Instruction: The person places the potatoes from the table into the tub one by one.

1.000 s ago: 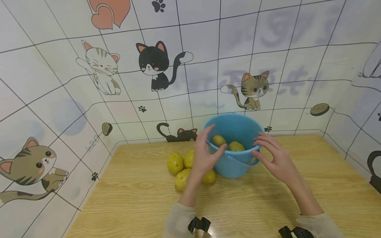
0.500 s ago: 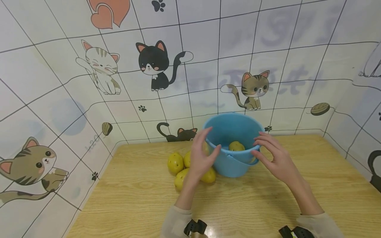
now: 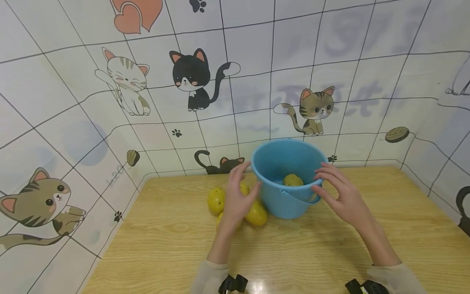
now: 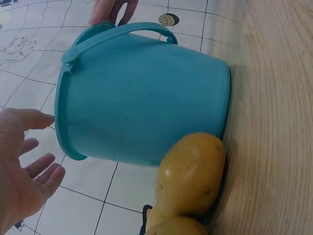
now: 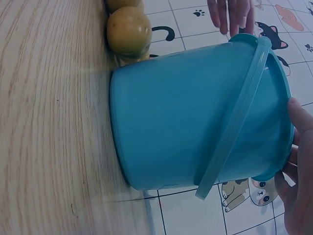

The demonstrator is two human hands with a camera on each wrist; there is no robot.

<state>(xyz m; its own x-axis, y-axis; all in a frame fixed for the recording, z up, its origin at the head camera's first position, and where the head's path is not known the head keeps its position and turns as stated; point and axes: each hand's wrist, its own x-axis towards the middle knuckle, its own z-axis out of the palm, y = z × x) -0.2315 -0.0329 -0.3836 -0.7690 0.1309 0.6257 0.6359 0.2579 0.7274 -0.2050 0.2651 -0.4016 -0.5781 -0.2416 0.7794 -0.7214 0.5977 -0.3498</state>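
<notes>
A light blue bucket stands upright on the table, its handle hanging down the front. Inside it, a yellow potato shows. My right hand holds the bucket's right rim, thumb on the near side and fingers farther back. Left of the bucket, my left hand is apart from the rim with nothing between its spread fingers. Below and around that hand lie several yellow potatoes, partly hidden by it. The left wrist view shows one potato close beside the bucket's base.
The wood-grain table ends against a wall covered with printed cats and grid lines. Another printed wall runs along the left side. Both forearms wear dark wrist cameras.
My left hand has moved left, out from over the bucket's rim. The potato beneath it inside the bucket has dropped out of sight. The right hand has stayed at the rim.
</notes>
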